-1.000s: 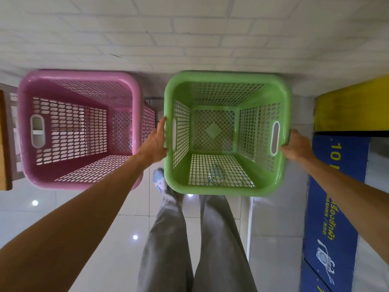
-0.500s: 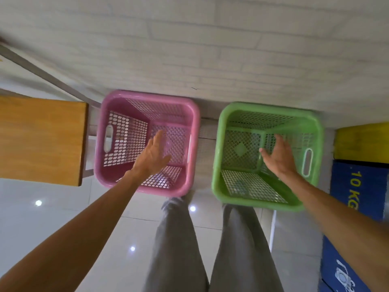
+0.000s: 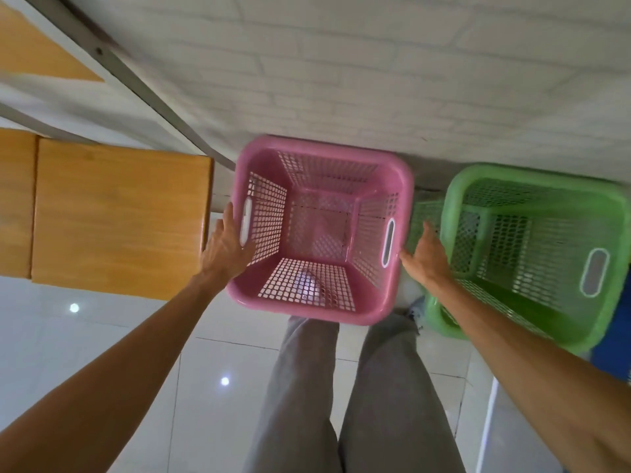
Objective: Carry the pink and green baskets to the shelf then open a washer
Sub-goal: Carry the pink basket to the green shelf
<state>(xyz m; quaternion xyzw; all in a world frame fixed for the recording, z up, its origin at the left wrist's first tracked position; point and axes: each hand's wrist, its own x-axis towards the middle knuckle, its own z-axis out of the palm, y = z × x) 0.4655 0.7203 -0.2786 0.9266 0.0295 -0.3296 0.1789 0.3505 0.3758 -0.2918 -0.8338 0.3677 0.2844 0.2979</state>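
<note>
The pink basket (image 3: 317,314), empty with perforated walls, stands in the middle against the white brick wall. The empty green basket (image 3: 532,322) sits close to its right, tilted in the view. My left hand (image 3: 227,244) lies with straight fingers along the pink basket's left wall by the handle slot, thumb at the rim. My right hand (image 3: 425,257) is in the gap between the two baskets, fingers spread, thumb touching the pink basket's right rim. Neither hand is closed around a handle.
A wooden shelf board (image 3: 116,216) lies just left of the pink basket, with a grey metal frame bar (image 3: 136,80) slanting above it. A blue machine panel (image 3: 614,349) shows at the right edge. My legs in grey trousers (image 3: 341,404) stand on white floor tiles.
Both hands let go of the green basket, passed over the baskets, and now flank the pink one. The view has swung left, bringing the wooden board further in.
</note>
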